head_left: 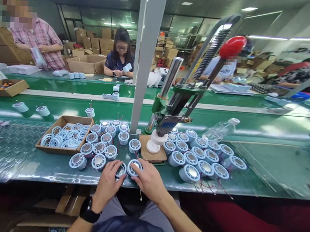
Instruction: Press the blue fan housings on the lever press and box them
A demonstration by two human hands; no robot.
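My left hand (110, 179) is closed around a light-blue round housing (121, 170) with a silver disc in its slotted top. Just to its right, my right hand (149, 180) grips a second light-blue housing (133, 168) of the same kind. Both rest upright on the green bench near its front edge, close together. A thin wire with a small connector (141, 198) hangs over the edge below my right hand. Beyond my hands stands a hand press (166, 122) with a red-knobbed lever (232, 47). Its white round pad (153, 146) sits on a brown board (144, 143).
Several similar housings (99, 147) stand left of the press, and more (198, 153) with trailing wires stand right. A cardboard box (60, 150) holds light-blue rings. A clear bottle (221, 130) lies behind the right group. A grey post (145, 59) rises behind. Other people work across the line.
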